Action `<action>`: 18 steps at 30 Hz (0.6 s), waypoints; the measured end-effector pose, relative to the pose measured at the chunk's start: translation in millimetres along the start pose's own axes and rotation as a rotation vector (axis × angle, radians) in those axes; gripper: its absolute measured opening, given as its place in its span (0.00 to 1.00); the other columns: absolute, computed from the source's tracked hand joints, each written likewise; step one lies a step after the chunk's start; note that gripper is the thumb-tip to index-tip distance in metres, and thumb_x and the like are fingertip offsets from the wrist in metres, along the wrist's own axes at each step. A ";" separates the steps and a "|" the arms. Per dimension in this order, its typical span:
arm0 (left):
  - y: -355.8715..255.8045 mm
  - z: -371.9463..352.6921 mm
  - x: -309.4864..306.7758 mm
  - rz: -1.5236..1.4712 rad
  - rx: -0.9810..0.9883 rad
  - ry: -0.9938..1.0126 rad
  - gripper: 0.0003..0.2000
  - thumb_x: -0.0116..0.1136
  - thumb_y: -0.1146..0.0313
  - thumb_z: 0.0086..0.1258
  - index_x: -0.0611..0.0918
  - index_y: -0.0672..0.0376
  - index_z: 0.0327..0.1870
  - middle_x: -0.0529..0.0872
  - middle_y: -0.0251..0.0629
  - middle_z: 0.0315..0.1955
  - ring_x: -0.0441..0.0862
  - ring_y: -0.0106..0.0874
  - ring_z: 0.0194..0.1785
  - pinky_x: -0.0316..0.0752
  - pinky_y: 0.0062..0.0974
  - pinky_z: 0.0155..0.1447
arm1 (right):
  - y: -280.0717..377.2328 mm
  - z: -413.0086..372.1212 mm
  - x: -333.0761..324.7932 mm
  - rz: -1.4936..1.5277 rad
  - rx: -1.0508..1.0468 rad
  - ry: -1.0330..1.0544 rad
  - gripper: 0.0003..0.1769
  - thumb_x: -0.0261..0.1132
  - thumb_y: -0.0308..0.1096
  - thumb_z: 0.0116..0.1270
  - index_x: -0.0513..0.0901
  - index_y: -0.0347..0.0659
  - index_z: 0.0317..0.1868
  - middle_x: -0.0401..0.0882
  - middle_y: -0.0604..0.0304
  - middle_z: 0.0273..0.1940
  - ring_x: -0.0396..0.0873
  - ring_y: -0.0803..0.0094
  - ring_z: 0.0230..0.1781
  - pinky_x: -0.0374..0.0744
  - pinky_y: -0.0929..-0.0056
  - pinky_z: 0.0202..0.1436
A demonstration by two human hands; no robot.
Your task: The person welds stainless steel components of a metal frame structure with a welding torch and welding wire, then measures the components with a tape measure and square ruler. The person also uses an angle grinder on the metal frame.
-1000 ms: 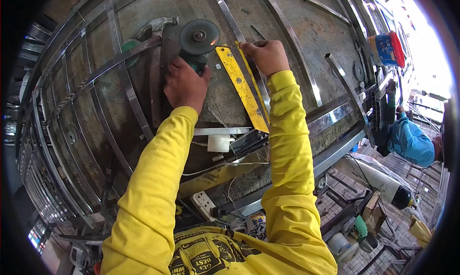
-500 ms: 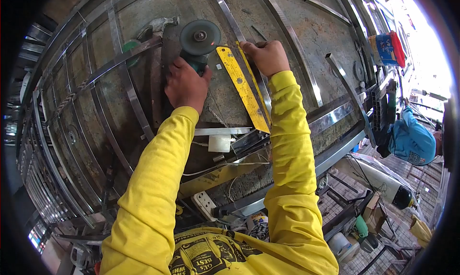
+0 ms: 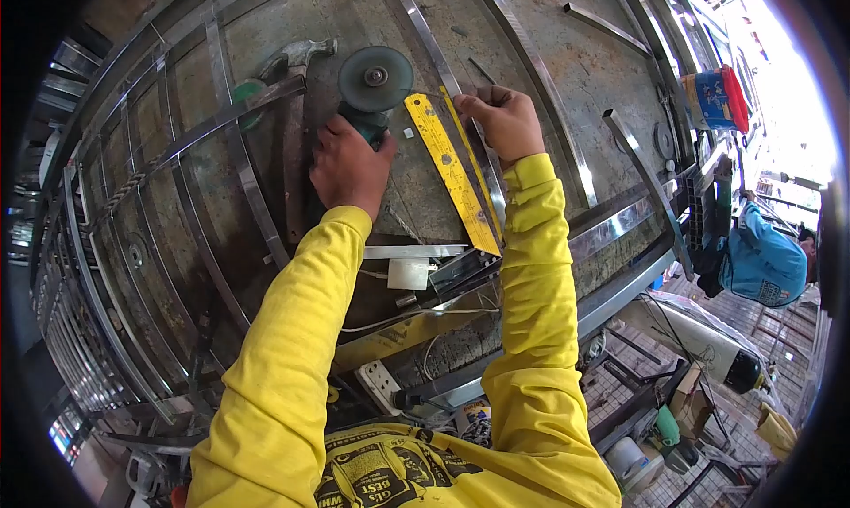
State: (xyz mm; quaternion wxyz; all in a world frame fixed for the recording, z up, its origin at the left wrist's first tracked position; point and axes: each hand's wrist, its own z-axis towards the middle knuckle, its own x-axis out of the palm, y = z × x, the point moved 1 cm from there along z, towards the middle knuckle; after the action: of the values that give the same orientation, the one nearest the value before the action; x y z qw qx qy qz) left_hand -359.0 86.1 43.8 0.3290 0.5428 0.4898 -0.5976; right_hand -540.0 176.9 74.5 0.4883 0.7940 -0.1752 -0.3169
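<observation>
My left hand [image 3: 350, 167] is wrapped round the body of an angle grinder [image 3: 375, 78], whose round disc faces up at me. To the right of the disc, my right hand [image 3: 506, 123] is closed in a pinch at the upper end of a narrow yellow strip; I cannot tell what is in its fingertips. Between the hands lies a flat yellow metal piece [image 3: 452, 171] with dark spots, its upper end close to the disc. A small white chip [image 3: 408, 132] rests beside it. Left of the grinder lies a claw hammer [image 3: 297, 58].
Shiny square metal tubes [image 3: 531, 56] run across the worktable, with a welded frame at left. A white block [image 3: 407, 273] and a power strip [image 3: 379, 384] are near me. At right are a blue-and-red tub [image 3: 708, 99], a gas cylinder [image 3: 708, 340] and a person in blue [image 3: 763, 255].
The whole scene sits slightly lower and to the right in view. A small orange glow at the disc's edge is gone, and so is the thin line between disc and right fingertips.
</observation>
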 end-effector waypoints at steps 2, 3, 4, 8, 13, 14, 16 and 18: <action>0.4 0.2 0.9 -0.001 0.002 -0.003 0.30 0.67 0.44 0.61 0.71 0.61 0.49 0.81 0.46 0.45 0.86 0.44 0.48 0.84 0.41 0.45 | 3.9 -2.4 2.1 -0.046 -0.015 -0.035 0.17 0.73 0.37 0.59 0.90 0.31 0.43 0.86 0.58 0.30 0.79 0.75 0.25 0.78 0.74 0.35; 0.5 0.3 1.0 -0.002 0.004 -0.005 0.30 0.67 0.44 0.61 0.71 0.61 0.49 0.81 0.46 0.45 0.86 0.44 0.49 0.84 0.41 0.46 | 3.2 -1.8 3.4 -0.041 -0.023 -0.038 0.17 0.74 0.37 0.59 0.90 0.32 0.43 0.86 0.58 0.29 0.78 0.75 0.25 0.78 0.74 0.34; 0.4 0.4 1.1 0.003 0.002 -0.001 0.30 0.67 0.44 0.61 0.71 0.61 0.49 0.81 0.46 0.45 0.86 0.44 0.49 0.84 0.41 0.46 | 1.7 -0.2 4.4 -0.037 -0.031 -0.040 0.17 0.74 0.37 0.59 0.90 0.32 0.42 0.86 0.58 0.28 0.78 0.75 0.25 0.78 0.73 0.34; 0.2 0.8 2.0 0.015 -0.004 0.007 0.30 0.67 0.44 0.61 0.71 0.61 0.49 0.81 0.46 0.45 0.86 0.44 0.49 0.85 0.41 0.45 | -5.2 7.1 4.6 -0.087 -0.036 -0.054 0.18 0.74 0.39 0.58 0.90 0.31 0.41 0.85 0.56 0.26 0.78 0.74 0.22 0.77 0.72 0.32; 0.3 0.5 1.4 0.011 0.004 0.004 0.30 0.67 0.44 0.61 0.71 0.61 0.49 0.81 0.46 0.45 0.86 0.45 0.48 0.84 0.42 0.45 | 3.1 3.5 3.5 -0.119 0.027 -0.057 0.19 0.74 0.40 0.58 0.90 0.29 0.40 0.84 0.53 0.25 0.78 0.72 0.20 0.77 0.71 0.30; 0.1 0.2 1.6 0.011 0.005 -0.001 0.30 0.67 0.44 0.61 0.71 0.61 0.49 0.81 0.46 0.45 0.86 0.45 0.48 0.85 0.42 0.45 | 3.2 3.2 3.7 -0.114 0.028 -0.061 0.19 0.75 0.40 0.58 0.90 0.29 0.40 0.85 0.53 0.25 0.78 0.71 0.20 0.77 0.71 0.30; 0.6 0.0 1.9 0.014 0.008 -0.008 0.30 0.67 0.44 0.61 0.71 0.61 0.49 0.81 0.46 0.45 0.86 0.45 0.48 0.85 0.42 0.45 | 1.0 6.3 3.0 -0.111 0.036 -0.049 0.20 0.75 0.40 0.58 0.90 0.28 0.41 0.85 0.52 0.26 0.79 0.70 0.21 0.78 0.70 0.31; 0.9 0.2 2.5 0.014 0.013 -0.012 0.30 0.67 0.44 0.60 0.71 0.61 0.49 0.81 0.46 0.45 0.86 0.45 0.48 0.85 0.42 0.45 | 2.0 7.3 2.4 -0.131 0.052 -0.039 0.21 0.75 0.41 0.58 0.89 0.28 0.41 0.85 0.50 0.27 0.80 0.69 0.22 0.79 0.69 0.33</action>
State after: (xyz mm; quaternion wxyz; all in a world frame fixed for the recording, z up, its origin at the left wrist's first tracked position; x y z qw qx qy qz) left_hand -358.7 86.0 41.1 0.3328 0.5449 0.4801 -0.6016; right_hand -543.1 169.7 73.2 0.4423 0.8099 -0.1402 -0.3589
